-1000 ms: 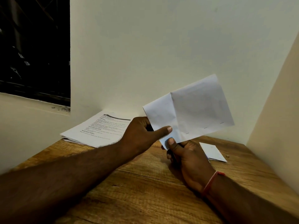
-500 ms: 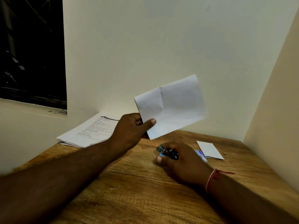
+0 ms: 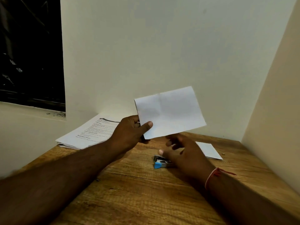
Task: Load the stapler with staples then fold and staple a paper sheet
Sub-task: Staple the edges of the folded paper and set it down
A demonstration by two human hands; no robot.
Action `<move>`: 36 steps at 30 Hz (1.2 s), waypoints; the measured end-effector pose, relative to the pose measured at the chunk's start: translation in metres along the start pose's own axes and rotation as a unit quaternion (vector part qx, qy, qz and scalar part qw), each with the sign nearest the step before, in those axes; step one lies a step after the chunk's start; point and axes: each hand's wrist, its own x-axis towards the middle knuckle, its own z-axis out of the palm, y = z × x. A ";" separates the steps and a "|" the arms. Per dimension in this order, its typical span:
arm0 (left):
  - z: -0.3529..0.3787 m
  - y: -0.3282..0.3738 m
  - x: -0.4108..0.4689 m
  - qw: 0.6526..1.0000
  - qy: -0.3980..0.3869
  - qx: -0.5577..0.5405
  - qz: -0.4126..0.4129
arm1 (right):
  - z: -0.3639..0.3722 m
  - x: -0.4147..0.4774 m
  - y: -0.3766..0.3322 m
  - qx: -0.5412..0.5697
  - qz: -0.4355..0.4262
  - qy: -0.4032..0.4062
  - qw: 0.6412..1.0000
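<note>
Crosswise, stapler (image 3: 161, 161), blue end leftward.

Matt white folded paper (image 3: 170, 111), grainy matt wooden table (image 3: 138, 192), and a stapler (image 3: 160, 162) of blue plastic and metal.

From where I stand this is a small paperwork corner, a desk nook in a home or an office; I cannot tell which. A wood-grain table (image 3: 129, 200) is pushed into the angle of two plain cream walls (image 3: 146, 46), with a dark window (image 3: 29, 54) and its dusty sill (image 3: 32, 114) to the left. A stack of printed pages (image 3: 87, 133) lies against the wall. A small blue-and-metal stapler (image 3: 159, 163) and a folded white slip (image 3: 209, 151) lie on the tabletop.
</note>
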 end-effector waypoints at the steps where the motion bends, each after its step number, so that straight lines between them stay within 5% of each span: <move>1: 0.000 0.000 0.001 1.000 -0.005 -0.015 -0.021 | -0.004 0.004 0.001 0.036 0.004 0.070 0.997; 5: -0.004 -0.004 0.006 0.990 -0.030 -0.069 -0.120 | -0.034 0.022 0.020 0.089 -0.034 0.260 0.961; 9: -0.008 -0.003 0.006 0.980 -0.067 -0.102 -0.160 | -0.050 0.031 0.040 -0.011 -0.110 0.230 0.967; 12: -0.012 0.000 0.009 0.983 -0.048 -0.085 -0.157 | -0.042 0.034 0.041 0.048 -0.127 0.208 0.969; 18: -0.026 0.003 0.016 0.983 0.027 0.181 0.006 | -0.039 0.034 0.043 0.207 -0.044 0.181 0.961; 27: -0.022 -0.004 0.013 0.997 -0.040 -0.002 0.064 | -0.038 0.035 0.044 0.294 -0.004 0.181 0.939; 36: -0.015 -0.004 0.010 0.997 -0.029 0.040 0.059 | -0.037 0.033 0.043 0.294 -0.002 0.168 0.941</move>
